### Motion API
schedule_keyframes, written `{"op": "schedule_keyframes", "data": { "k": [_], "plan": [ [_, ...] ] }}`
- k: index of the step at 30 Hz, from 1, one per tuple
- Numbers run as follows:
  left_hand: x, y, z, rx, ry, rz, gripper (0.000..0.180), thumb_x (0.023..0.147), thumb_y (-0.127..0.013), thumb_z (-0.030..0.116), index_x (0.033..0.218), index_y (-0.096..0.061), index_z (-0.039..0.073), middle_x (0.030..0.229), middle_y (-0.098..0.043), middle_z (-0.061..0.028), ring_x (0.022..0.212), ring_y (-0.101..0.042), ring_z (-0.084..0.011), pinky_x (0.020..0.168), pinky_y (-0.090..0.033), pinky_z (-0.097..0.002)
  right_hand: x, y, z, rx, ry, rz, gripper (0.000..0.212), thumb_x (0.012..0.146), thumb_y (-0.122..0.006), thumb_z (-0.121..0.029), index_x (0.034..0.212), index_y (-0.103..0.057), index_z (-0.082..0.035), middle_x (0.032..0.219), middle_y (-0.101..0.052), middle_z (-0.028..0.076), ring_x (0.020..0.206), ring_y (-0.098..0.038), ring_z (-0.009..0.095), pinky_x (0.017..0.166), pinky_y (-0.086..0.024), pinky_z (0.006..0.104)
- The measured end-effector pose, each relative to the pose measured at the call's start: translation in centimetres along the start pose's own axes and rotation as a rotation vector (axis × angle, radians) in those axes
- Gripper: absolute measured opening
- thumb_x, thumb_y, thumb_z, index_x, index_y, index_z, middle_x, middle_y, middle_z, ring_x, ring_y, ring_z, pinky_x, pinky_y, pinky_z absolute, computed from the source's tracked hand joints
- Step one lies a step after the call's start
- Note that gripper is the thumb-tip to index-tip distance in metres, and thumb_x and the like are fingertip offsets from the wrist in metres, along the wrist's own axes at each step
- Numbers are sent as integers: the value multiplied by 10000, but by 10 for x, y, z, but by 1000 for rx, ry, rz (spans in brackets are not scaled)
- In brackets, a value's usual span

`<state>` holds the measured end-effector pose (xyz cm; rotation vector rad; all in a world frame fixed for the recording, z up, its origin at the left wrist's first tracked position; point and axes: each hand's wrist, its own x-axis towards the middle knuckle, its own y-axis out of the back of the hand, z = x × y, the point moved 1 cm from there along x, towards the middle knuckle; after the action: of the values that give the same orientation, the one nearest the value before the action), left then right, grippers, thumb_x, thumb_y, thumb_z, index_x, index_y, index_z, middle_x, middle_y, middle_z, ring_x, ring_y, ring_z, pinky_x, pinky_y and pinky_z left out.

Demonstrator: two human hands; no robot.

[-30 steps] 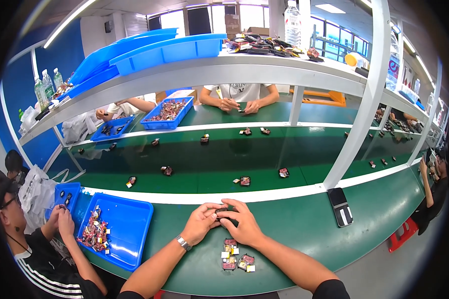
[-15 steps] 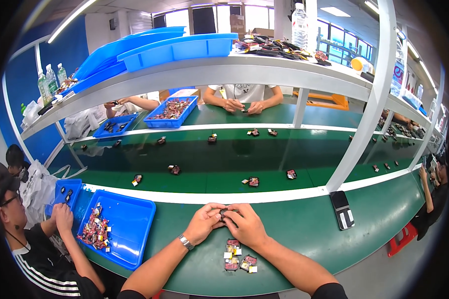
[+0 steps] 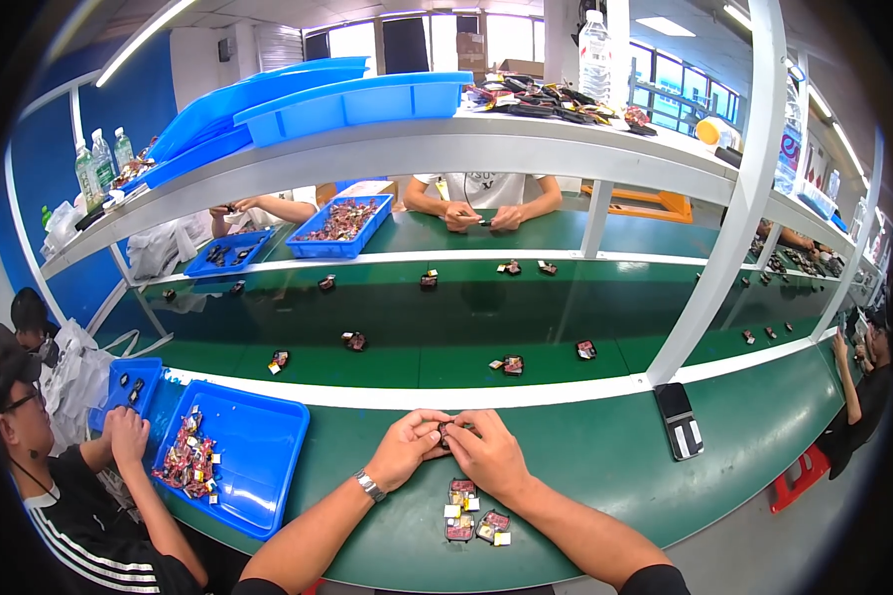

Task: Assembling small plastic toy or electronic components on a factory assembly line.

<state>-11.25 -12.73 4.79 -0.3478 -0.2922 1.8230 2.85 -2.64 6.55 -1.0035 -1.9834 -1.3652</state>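
Both your left hand [image 3: 413, 451] and right hand [image 3: 491, 454] grip a small dark part [image 3: 445, 436] at lower centre of the frame; your fingers hide most of it, so its full shape is unclear. Just below, rounded, black-rimmed pieces [image 3: 458, 532] with reddish faces and white and yellow tabs lie on the smooth green worktop [image 3: 585, 466]. Your wrists angle inward, fingertips meeting; a metal watch [image 3: 370, 485] circles your left wrist.

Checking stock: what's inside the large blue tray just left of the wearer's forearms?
The tray holds a heap of small red-and-white parts, along its left side. Whatever lies beneath the heap is covered.
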Motion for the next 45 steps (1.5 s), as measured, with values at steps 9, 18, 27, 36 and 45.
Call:
{"op": "schedule_keyframes", "data": {
  "k": [9, 18, 27, 36, 45],
  "plan": [
    [1, -2, 0, 20, -5, -5, 242, 987, -501, 45, 1229, -492, 46, 1203, -624, -94, 1096, -607, -162, 932, -523, -327, 0, -2, -3, -11, -47, 53, 105, 764, -699, -39, 860, -658, -41, 935, -602, 54, 849, -601, 224, 668, -536, 333],
    [-1, -6, 1, -3, -45, -6, 249, 984, -502, 43, 1232, -480, 31, 1243, -606, -116, 1123, -602, -183, 953, -518, -337, -2, 2, 0, -201, 138, 47, 160, 731, -664, -58, 890, -660, -38, 880, -610, 33, 826, -595, 185, 654, -484, 308],
    [-5, 0, 7, 9, -32, 13, 245, 981, -503, 38, 1226, -483, 30, 1253, -601, -114, 1131, -595, -185, 957, -516, -342, -2, -5, -6, -200, 132, 0, 276, 724, -647, -62, 994, -633, -8, 955, -612, 77, 849, -597, 220, 696, -494, 327],
    [-3, 6, 1, -15, -43, 0, 250, 976, -510, 32, 1224, -481, 25, 1202, -617, -111, 1119, -600, -198, 965, -509, -374, -1, -5, -5, -105, 66, 1, 212, 728, -658, -58, 938, -665, -34, 973, -614, 81, 874, -601, 232, 730, -510, 338],
    [-4, 12, 0, -52, -72, 22, 278, 975, -522, 46, 1244, -461, 20, 1159, -628, -111, 1050, -625, -187, 923, -527, -362, 4, -9, -13, -11, 6, -42, 308, 748, -735, -141, 1013, -637, -18, 1115, -596, 102, 946, -595, 262, 822, -524, 355]
  ]
}}
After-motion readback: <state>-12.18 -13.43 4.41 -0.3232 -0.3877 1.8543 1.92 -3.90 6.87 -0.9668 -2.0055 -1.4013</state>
